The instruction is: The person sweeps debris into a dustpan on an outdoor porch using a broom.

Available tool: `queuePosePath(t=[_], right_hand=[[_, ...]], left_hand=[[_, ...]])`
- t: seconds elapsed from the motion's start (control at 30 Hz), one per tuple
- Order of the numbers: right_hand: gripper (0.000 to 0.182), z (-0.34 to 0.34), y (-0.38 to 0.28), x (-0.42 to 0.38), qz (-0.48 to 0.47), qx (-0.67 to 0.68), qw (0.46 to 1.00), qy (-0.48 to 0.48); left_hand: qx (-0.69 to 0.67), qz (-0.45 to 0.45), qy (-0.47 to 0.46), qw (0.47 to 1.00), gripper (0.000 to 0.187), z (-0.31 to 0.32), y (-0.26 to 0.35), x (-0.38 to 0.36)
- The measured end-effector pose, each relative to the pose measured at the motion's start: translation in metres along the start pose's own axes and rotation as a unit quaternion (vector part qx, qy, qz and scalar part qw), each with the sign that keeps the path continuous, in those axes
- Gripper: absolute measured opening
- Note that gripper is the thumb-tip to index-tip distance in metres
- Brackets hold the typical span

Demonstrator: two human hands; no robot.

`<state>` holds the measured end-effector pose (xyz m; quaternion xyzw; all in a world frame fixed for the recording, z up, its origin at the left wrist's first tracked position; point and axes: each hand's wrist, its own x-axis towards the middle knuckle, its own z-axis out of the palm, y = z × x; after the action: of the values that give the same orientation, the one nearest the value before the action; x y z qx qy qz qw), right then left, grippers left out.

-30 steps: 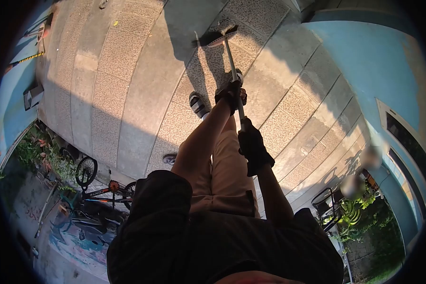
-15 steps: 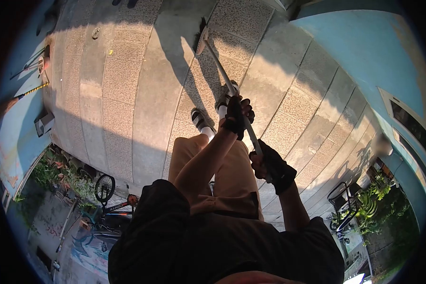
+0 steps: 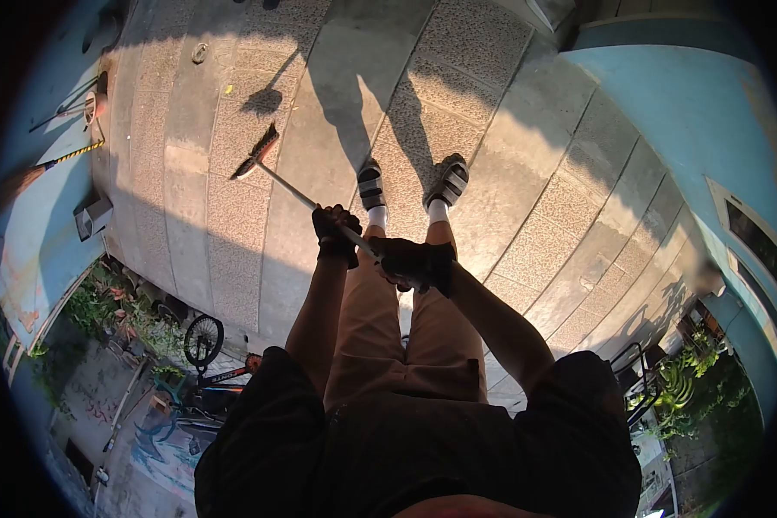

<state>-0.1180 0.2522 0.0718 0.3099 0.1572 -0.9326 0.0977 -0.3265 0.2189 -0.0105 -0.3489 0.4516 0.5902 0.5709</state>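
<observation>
A long-handled push broom (image 3: 285,186) slants from my hands toward the upper left. Its dark-bristled head (image 3: 255,154) appears above the sunlit paving, with its shadow apart from it. My left hand (image 3: 336,231), in a black fingerless glove, is wrapped round the handle farther down, nearer the broom head. Close to the handle's upper end, in front of my thighs, my right hand (image 3: 410,262) grips it in a matching glove. Beyond the hands are my two sandalled feet (image 3: 447,180), set apart on the paving.
Along the left wall lean a straw broom (image 3: 28,181) with a striped handle and a dustpan-like box (image 3: 93,217). A bicycle (image 3: 204,342) stands at the lower left. Plants (image 3: 678,375) and a dark metal frame (image 3: 637,380) are at the lower right, below a blue wall (image 3: 682,95).
The broom head has swung left and down, and seems lifted off the paving. Both hands have moved left with the handle, and my feet now stand farther apart.
</observation>
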Motion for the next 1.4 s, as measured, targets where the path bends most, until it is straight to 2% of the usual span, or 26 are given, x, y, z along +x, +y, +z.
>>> queuePosePath(t=[0.03, 0.1, 0.13, 0.17, 0.23, 0.27, 0.3, 0.37, 0.43, 0.47, 0.5, 0.57, 0.6, 0.7, 0.77, 0.83, 0.9, 0.97, 1.03, 1.07, 1.1, 1.17, 1.2, 1.23, 1.3, 1.4], right_hand=[[0.026, -0.006, 0.011, 0.031, 0.05, 0.202, 0.976, -0.066], [0.038, 0.026, -0.034, 0.034, -0.003, 0.143, 0.99, 0.021], [0.046, 0.026, -0.045, 0.05, -0.006, 0.027, 0.999, 0.028], [0.046, 0.028, -0.054, 0.065, 0.035, -0.042, 0.998, 0.037], [0.044, 0.032, -0.046, 0.112, 0.026, -0.327, 0.94, 0.094], [0.044, 0.029, -0.042, 0.117, 0.026, -0.326, 0.94, 0.095], [0.036, 0.038, -0.052, 0.104, 0.008, -0.358, 0.924, 0.133], [0.029, 0.044, -0.048, 0.096, -0.006, -0.391, 0.904, 0.174], [0.046, 0.044, -0.026, 0.1, -0.19, -0.452, 0.807, 0.329], [0.055, 0.055, -0.039, 0.091, -0.107, -0.415, 0.831, 0.355], [0.055, 0.063, -0.053, 0.078, -0.105, -0.419, 0.829, 0.355], [0.054, 0.07, -0.072, 0.054, -0.083, -0.315, 0.864, 0.385], [0.052, 0.048, -0.046, 0.062, -0.148, -0.344, 0.836, 0.401], [0.049, 0.068, -0.051, 0.029, -0.081, -0.369, 0.828, 0.415], [0.045, 0.079, -0.029, 0.018, -0.07, -0.482, 0.764, 0.423], [0.039, 0.104, -0.027, -0.008, -0.078, -0.42, 0.797, 0.428], [0.036, 0.117, -0.018, -0.028, -0.106, -0.422, 0.8, 0.413], [0.033, 0.133, -0.012, -0.047, -0.182, -0.422, 0.782, 0.42], [0.028, 0.113, 0.027, -0.044, -0.252, -0.419, 0.764, 0.42], [0.023, 0.105, 0.031, -0.043, -0.3, -0.408, 0.758, 0.41], [0.021, 0.119, 0.014, -0.058, -0.218, -0.312, 0.836, 0.396], [0.055, 0.166, -0.027, -0.095, -0.187, -0.366, 0.82, 0.399], [0.055, 0.17, -0.036, -0.1, -0.202, -0.372, 0.811, 0.403], [0.055, 0.174, -0.041, -0.106, -0.191, -0.378, 0.813, 0.4], [0.056, 0.184, -0.041, -0.119, -0.163, -0.386, 0.818, 0.395], [0.056, 0.205, -0.056, -0.143, -0.143, -0.393, 0.816, 0.399]], left_hand=[[-0.007, -0.002, 0.024, 1.0, 0.039, -0.01, 0.017, 0.006], [-0.013, 0.037, 0.114, 0.993, 0.033, -0.017, 0.041, 0.012], [-0.001, 0.014, 0.163, 0.987, 0.032, -0.025, 0.05, 0.024], [0.012, -0.008, 0.209, 0.978, 0.03, -0.03, 0.06, 0.038], [-0.031, -0.081, 0.181, 0.98, 0.026, -0.036, 0.069, 0.063], [0.034, -0.064, 0.148, 0.986, 0.025, -0.032, 0.065, 0.066], [0.072, -0.068, 0.104, 0.99, 0.025, -0.047, 0.068, 0.097], [0.055, -0.089, 0.091, 0.99, 0.028, -0.018, 0.064, 0.11], [0.117, -0.143, -0.05, 0.982, 0.028, 0.005, 0.057, 0.126], [0.159, -0.12, -0.024, 0.98, 0.028, 0.035, 0.046, 0.115], [0.2, -0.096, 0.002, 0.975, 0.028, 0.068, 0.036, 0.1], [0.222, -0.128, -0.062, 0.965, 0.02, 0.094, 0.024, 0.096], [0.227, -0.113, -0.054, 0.966, 0.021, 0.107, 0.014, 0.084], [0.229, -0.118, -0.056, 0.965, 0.021, 0.113, 0.001, 0.061], [0.301, -0.069, -0.05, 0.95, 0.022, 0.106, -0.002, 0.038], [0.353, -0.046, -0.063, 0.932, 0.025, 0.092, -0.003, 0.009], [0.444, -0.049, -0.084, 0.891, 0.029, 0.098, 0.004, -0.03], [0.419, -0.044, -0.119, 0.899, 0.032, 0.081, -0.002, -0.031], [0.494, -0.075, -0.109, 0.86, 0.032, 0.095, 0.011, -0.059], [0.498, -0.11, -0.135, 0.849, 0.032, 0.104, 0.021, -0.07], [0.503, -0.145, -0.157, 0.837, 0.033, 0.109, 0.03, -0.079], [0.476, -0.177, -0.193, 0.84, 0.029, 0.113, 0.037, -0.087], [0.468, -0.201, -0.183, 0.841, 0.024, 0.124, 0.042, -0.103], [0.491, -0.144, -0.185, 0.839, 0.022, 0.135, 0.042, -0.125], [0.534, -0.091, -0.148, 0.828, 0.023, 0.155, 0.04, -0.154], [0.528, -0.068, -0.191, 0.824, 0.022, 0.165, 0.033, -0.17]])
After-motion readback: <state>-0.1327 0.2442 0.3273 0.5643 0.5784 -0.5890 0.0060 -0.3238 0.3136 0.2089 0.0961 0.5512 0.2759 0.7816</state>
